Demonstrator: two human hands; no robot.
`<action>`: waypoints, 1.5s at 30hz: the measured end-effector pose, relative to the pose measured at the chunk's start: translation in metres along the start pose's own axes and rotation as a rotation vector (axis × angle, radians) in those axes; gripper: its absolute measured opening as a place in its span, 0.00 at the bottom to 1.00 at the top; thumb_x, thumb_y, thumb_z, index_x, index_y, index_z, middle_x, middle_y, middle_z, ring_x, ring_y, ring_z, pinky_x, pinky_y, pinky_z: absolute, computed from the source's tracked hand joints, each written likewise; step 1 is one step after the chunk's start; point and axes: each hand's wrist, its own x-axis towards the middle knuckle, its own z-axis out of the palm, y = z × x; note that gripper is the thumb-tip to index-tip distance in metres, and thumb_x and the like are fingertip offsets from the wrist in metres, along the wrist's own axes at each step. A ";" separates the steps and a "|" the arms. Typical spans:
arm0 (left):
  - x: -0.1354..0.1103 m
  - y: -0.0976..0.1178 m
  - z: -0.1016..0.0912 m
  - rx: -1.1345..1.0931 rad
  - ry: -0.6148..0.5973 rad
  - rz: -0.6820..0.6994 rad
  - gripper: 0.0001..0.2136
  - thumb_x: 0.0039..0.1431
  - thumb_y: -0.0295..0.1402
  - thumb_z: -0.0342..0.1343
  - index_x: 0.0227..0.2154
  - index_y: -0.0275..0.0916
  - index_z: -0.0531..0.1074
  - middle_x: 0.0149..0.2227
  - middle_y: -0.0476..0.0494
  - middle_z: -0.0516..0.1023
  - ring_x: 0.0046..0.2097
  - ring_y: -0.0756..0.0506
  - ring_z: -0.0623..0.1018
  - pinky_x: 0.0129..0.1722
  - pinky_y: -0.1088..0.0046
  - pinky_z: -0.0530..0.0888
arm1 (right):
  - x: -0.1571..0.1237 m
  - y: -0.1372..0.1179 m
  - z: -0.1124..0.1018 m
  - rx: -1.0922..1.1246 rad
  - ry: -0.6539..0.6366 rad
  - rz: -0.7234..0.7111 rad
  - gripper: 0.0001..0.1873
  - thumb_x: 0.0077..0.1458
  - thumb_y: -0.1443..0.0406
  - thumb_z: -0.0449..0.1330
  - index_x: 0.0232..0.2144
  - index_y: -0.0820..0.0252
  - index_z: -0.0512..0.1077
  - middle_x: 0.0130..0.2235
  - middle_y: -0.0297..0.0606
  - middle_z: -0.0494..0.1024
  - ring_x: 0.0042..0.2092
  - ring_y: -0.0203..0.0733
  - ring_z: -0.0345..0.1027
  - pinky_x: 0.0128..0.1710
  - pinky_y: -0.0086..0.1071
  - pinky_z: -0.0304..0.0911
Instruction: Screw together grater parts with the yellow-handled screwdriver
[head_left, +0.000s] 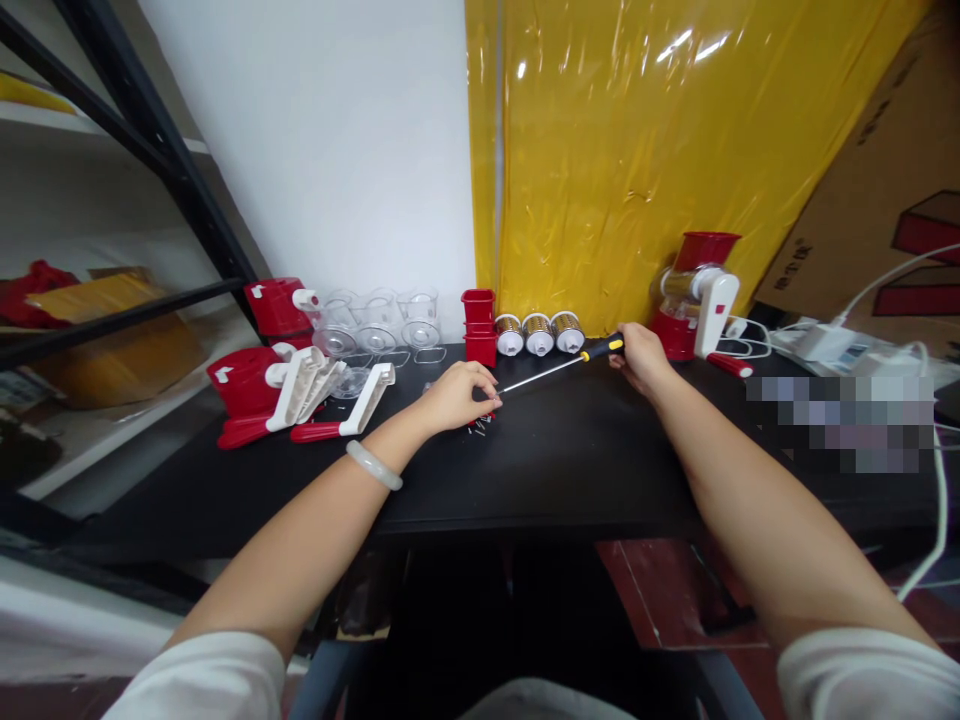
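Note:
My right hand (641, 358) is wrapped round the black and yellow handle of a screwdriver (544, 375), whose long metal shaft points left and slightly down. At the shaft's tip, the thumb and fingers of my left hand (459, 394) are pinched together; whatever is between them is too small to make out. Several small screws (481, 427) and some small red pieces lie on the black table (555, 460) just under my left fingers. A pale bangle (373, 466) circles my left wrist.
Red bases (244, 385) and white crank handles (369, 402) lie at left, before clear plastic hoppers (379, 315). Red square parts (480, 325) and metal drums (538, 334) stand behind my hands. An assembled rotary grater (690, 300), chargers (821, 342) and cables are at right.

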 end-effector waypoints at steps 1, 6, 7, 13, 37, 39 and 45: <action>0.000 -0.001 0.000 0.026 -0.014 0.007 0.02 0.52 0.32 0.64 0.28 0.40 0.80 0.42 0.43 0.80 0.46 0.44 0.77 0.54 0.61 0.69 | 0.001 0.000 -0.001 -0.003 0.008 -0.003 0.11 0.55 0.69 0.53 0.22 0.56 0.59 0.14 0.26 0.58 0.13 0.30 0.52 0.11 0.23 0.48; -0.001 -0.005 0.000 0.083 -0.032 0.033 0.05 0.53 0.35 0.64 0.30 0.40 0.81 0.44 0.42 0.79 0.48 0.42 0.75 0.54 0.61 0.68 | 0.006 -0.001 -0.008 -0.084 0.093 -0.022 0.10 0.54 0.68 0.54 0.22 0.56 0.59 0.14 0.25 0.59 0.14 0.32 0.54 0.11 0.23 0.50; -0.001 -0.006 0.001 0.088 -0.040 0.036 0.05 0.53 0.35 0.63 0.30 0.41 0.82 0.44 0.42 0.79 0.49 0.42 0.75 0.54 0.61 0.68 | 0.006 0.000 -0.008 -0.116 0.105 -0.023 0.10 0.54 0.68 0.54 0.22 0.56 0.59 0.14 0.25 0.60 0.14 0.32 0.55 0.11 0.23 0.50; -0.001 -0.006 -0.005 0.110 -0.110 0.015 0.08 0.52 0.39 0.64 0.31 0.42 0.82 0.47 0.41 0.78 0.53 0.40 0.73 0.56 0.60 0.67 | 0.006 0.006 -0.010 -0.228 0.065 -0.039 0.09 0.54 0.69 0.54 0.22 0.56 0.61 0.14 0.27 0.62 0.14 0.32 0.56 0.10 0.24 0.50; -0.010 -0.047 -0.038 0.352 -0.215 -0.286 0.21 0.51 0.38 0.65 0.48 0.38 0.76 0.50 0.36 0.78 0.51 0.39 0.78 0.52 0.67 0.71 | 0.014 0.013 -0.012 -0.184 0.087 -0.054 0.09 0.56 0.70 0.53 0.24 0.56 0.60 0.14 0.25 0.62 0.15 0.32 0.57 0.11 0.24 0.52; -0.011 -0.044 -0.040 0.416 -0.205 -0.396 0.27 0.50 0.42 0.66 0.51 0.35 0.73 0.52 0.31 0.76 0.52 0.36 0.77 0.51 0.65 0.72 | 0.015 0.013 -0.012 -0.182 0.084 -0.055 0.09 0.56 0.70 0.52 0.24 0.56 0.60 0.15 0.25 0.62 0.15 0.32 0.58 0.11 0.24 0.52; -0.009 -0.033 -0.047 0.572 -0.410 -0.665 0.33 0.55 0.56 0.55 0.49 0.29 0.74 0.48 0.22 0.78 0.50 0.31 0.79 0.46 0.63 0.74 | 0.012 0.013 -0.011 -0.214 0.083 -0.039 0.09 0.56 0.69 0.52 0.24 0.56 0.62 0.14 0.26 0.64 0.15 0.33 0.59 0.11 0.24 0.52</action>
